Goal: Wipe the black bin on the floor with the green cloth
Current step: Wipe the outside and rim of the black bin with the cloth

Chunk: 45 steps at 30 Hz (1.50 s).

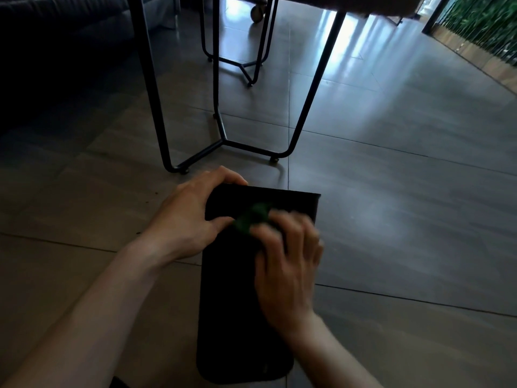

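The black bin point(240, 289) lies on the grey tiled floor point(391, 219) near black table legs point(223, 141). Left hand point(190, 217) grips its far edge; right hand point(288, 261) fingers press the green cloth point(251, 217) onto it.

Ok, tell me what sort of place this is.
Probably a living or dining room at home: large grey floor tiles, black metal table legs, and what looks like a dark sofa at the left.

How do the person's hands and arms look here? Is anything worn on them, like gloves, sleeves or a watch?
Both the left hand and the right hand are bare, with no gloves. The forearms are uncovered as far as the picture shows them, with no sleeve, watch or bracelet visible. The right hand looks blurred, so small details such as rings cannot be told.
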### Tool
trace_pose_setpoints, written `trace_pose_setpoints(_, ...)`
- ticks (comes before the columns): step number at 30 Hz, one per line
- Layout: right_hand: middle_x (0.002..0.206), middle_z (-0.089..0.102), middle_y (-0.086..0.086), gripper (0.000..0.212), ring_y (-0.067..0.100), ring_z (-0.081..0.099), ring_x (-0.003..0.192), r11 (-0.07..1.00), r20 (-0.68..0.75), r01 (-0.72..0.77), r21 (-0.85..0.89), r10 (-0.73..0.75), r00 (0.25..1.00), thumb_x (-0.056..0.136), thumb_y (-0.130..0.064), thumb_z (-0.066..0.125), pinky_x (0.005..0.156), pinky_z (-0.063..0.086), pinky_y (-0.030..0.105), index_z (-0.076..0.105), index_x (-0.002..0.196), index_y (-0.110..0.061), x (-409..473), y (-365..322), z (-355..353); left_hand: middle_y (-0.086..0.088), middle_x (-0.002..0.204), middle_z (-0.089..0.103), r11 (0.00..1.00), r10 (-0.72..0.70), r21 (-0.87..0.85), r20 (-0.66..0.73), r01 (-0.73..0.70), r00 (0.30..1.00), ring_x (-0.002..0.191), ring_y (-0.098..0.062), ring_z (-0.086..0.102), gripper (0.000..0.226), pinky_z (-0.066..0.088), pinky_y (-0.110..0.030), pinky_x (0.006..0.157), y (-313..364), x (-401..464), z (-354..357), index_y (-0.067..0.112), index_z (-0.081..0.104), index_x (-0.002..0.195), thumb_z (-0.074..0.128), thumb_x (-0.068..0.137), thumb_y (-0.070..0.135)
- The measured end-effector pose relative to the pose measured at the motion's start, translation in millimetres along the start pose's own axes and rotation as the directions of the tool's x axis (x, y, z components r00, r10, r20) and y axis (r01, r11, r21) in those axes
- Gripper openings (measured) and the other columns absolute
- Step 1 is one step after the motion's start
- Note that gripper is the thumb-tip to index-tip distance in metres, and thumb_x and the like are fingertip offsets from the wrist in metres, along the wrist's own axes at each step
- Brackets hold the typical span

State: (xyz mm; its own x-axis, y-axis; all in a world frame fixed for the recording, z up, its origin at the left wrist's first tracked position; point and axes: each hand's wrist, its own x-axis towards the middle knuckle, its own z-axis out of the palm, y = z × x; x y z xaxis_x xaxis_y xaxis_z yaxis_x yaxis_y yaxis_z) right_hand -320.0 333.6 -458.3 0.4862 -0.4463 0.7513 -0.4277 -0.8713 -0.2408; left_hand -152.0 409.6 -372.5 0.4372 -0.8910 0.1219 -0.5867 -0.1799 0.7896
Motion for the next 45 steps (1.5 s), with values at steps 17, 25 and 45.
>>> trace_pose_setpoints(17, 0.132, 0.064, 0.007, 0.019, 0.037, 0.048, 0.130, 0.963, 0.168, 0.267, -0.033, -0.258, 0.951, 0.100, -0.029, 0.059, 0.093, 0.043, 0.045, 0.057, 0.119, -0.029, -22.8, 11.2, -16.3, 0.011, 0.121, 0.063, 1.000, -0.017, 0.001, 0.008, 0.017, 1.000, 0.120, -0.017, 0.060, 0.056, 0.049, -0.046, 0.105, -2.7, -3.0, -3.2, 0.042, 0.057, 0.115, 0.080, 0.077, 0.007)
trace_pose_setpoints(25, 0.134, 0.065, 0.007, 0.015, 0.039, 0.052, 0.129, 0.944, 0.144, 0.326, -0.043, -0.317, 0.937, 0.106, -0.025, 0.052, 0.092, 0.047, 0.047, 0.060, 0.118, -0.026, -28.4, 10.6, -12.6, 0.009, 0.120, 0.064, 0.999, -0.049, -0.001, -0.021, 0.049, 0.999, 0.119, -0.017, 0.060, 0.055, 0.050, -0.046, 0.105, -3.8, -2.4, -6.4, 0.041, 0.058, 0.114, 0.079, 0.078, 0.007)
trace_pose_setpoints(45, 0.146, 0.036, 0.004, 0.036, 0.029, 0.045, 0.130, 0.714, 0.402, 0.700, 0.001, -0.641, 0.653, 0.113, -0.014, 0.020, 0.086, 0.059, 0.035, 0.050, 0.123, -0.032, -109.4, 20.7, -38.6, 0.015, 0.116, 0.063, 0.999, -0.045, -0.004, 0.029, 0.045, 0.999, 0.116, -0.009, 0.061, 0.055, 0.049, -0.043, 0.106, 1.8, -10.2, -7.4, 0.041, 0.057, 0.113, 0.080, 0.076, 0.006)
